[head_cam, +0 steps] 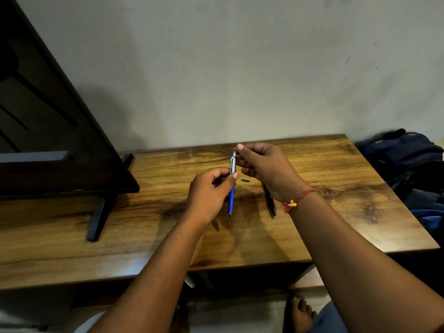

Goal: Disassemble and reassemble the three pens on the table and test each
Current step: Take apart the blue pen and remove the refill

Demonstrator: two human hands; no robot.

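1. the blue pen [231, 191]: silver clip, white button on top, tip pointing down, pretty much upright, pinched in my left hand [209, 191] above the table [144, 224]
2. the black pen [270, 201]: lying flat just to its right, far end hidden
3. a small dark part [245, 180]: loose on the wood between them

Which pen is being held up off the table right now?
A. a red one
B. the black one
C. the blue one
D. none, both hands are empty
C: the left hand grips the blue pen by its barrel, tip down, while the black pen lies on the table.
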